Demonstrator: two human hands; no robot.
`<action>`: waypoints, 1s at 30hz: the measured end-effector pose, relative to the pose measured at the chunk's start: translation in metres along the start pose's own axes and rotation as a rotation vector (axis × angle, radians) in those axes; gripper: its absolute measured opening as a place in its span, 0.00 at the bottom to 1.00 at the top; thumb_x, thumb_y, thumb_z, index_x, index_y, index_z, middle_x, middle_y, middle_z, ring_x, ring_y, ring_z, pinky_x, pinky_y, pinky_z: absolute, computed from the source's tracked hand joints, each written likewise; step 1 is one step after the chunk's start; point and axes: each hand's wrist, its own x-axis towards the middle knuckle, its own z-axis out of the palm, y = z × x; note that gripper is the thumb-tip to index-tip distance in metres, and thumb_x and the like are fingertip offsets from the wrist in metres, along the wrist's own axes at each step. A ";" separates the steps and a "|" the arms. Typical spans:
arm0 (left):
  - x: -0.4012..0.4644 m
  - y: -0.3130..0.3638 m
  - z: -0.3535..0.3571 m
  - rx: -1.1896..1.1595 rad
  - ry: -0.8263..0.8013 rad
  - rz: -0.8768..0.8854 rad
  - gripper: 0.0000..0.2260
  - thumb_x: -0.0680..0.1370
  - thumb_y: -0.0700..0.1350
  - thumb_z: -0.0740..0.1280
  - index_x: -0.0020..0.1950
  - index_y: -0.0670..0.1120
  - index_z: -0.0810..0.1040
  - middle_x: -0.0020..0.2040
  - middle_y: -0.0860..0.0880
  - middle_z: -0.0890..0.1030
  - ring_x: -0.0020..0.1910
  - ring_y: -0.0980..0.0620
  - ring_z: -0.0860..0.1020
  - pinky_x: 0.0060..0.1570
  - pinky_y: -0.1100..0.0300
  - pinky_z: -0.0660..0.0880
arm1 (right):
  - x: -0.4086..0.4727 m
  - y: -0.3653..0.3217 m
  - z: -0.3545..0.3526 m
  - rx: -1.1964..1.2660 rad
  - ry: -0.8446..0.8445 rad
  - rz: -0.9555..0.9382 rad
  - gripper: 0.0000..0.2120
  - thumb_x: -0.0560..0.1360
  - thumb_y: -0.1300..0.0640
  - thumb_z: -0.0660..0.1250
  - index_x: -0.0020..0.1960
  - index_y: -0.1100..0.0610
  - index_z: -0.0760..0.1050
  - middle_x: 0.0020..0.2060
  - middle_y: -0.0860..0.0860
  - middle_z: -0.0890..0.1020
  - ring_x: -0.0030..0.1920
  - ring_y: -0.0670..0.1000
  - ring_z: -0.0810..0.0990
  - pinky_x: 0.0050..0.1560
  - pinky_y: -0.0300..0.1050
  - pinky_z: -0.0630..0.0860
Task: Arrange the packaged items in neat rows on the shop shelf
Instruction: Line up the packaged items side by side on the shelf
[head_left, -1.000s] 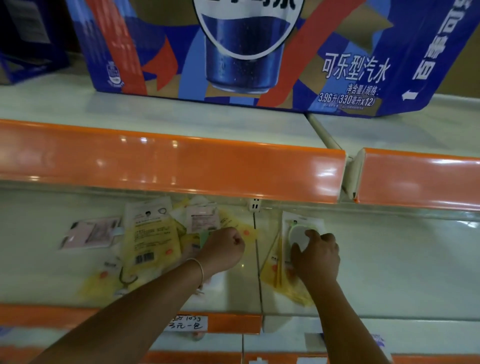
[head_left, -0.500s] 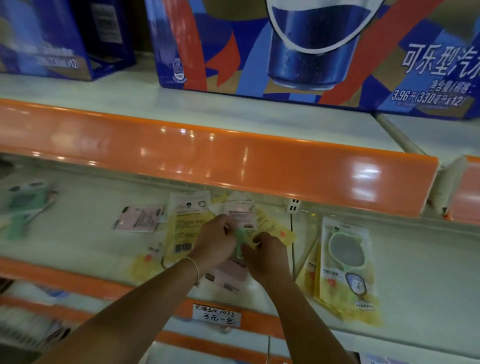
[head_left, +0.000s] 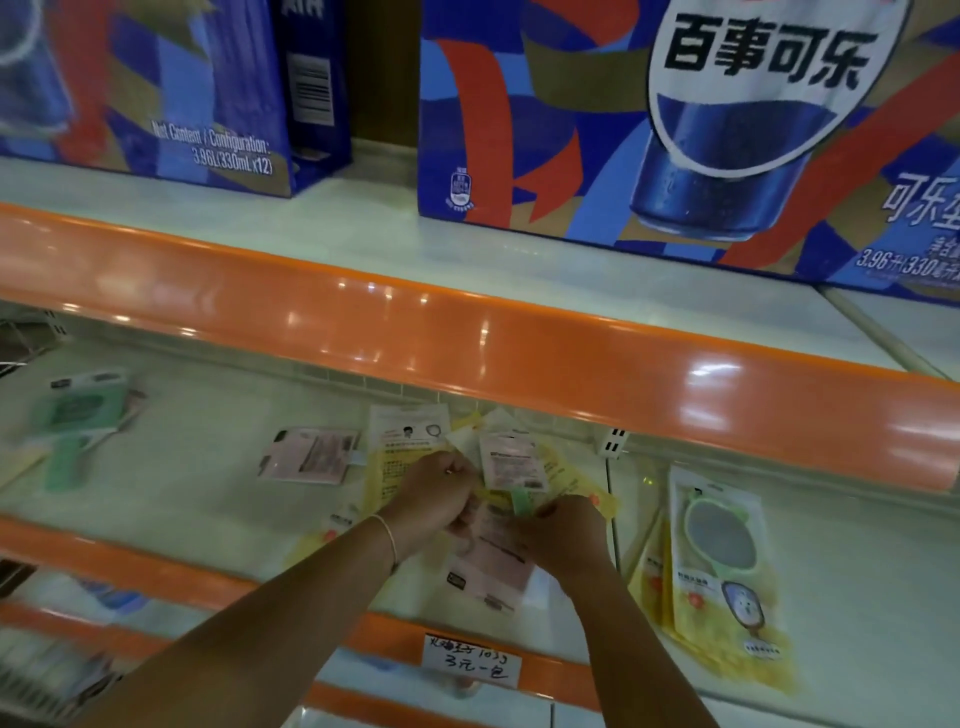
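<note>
Left hand (head_left: 435, 493) and right hand (head_left: 563, 525) both pinch yellow plastic packet with green strip (head_left: 511, 499) – long axis left-right – over white shelf (head_left: 197, 483).

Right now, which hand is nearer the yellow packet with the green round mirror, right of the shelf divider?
Right. The right hand is just left of the yellow mirror packet, in the central pile across the divider. The left hand is farther left in that pile.
</note>
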 end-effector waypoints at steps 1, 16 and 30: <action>0.001 0.000 -0.002 0.007 -0.017 -0.010 0.09 0.81 0.41 0.60 0.50 0.39 0.78 0.36 0.40 0.79 0.29 0.47 0.77 0.30 0.57 0.77 | -0.001 -0.002 -0.002 -0.004 -0.003 0.017 0.17 0.66 0.53 0.73 0.24 0.58 0.73 0.18 0.48 0.72 0.21 0.46 0.70 0.25 0.40 0.69; 0.001 -0.011 -0.046 -0.010 -0.149 -0.058 0.09 0.78 0.38 0.59 0.53 0.37 0.77 0.42 0.38 0.79 0.30 0.47 0.77 0.31 0.56 0.78 | -0.004 -0.030 0.023 -0.251 -0.014 0.086 0.21 0.69 0.40 0.70 0.32 0.58 0.77 0.25 0.50 0.78 0.26 0.46 0.75 0.27 0.36 0.72; 0.009 -0.005 -0.131 -0.095 -0.074 0.033 0.09 0.81 0.46 0.62 0.49 0.41 0.74 0.28 0.45 0.69 0.23 0.51 0.69 0.22 0.61 0.64 | -0.052 -0.116 0.066 0.159 -0.169 -0.119 0.14 0.67 0.58 0.73 0.29 0.66 0.75 0.24 0.59 0.74 0.25 0.51 0.70 0.28 0.44 0.67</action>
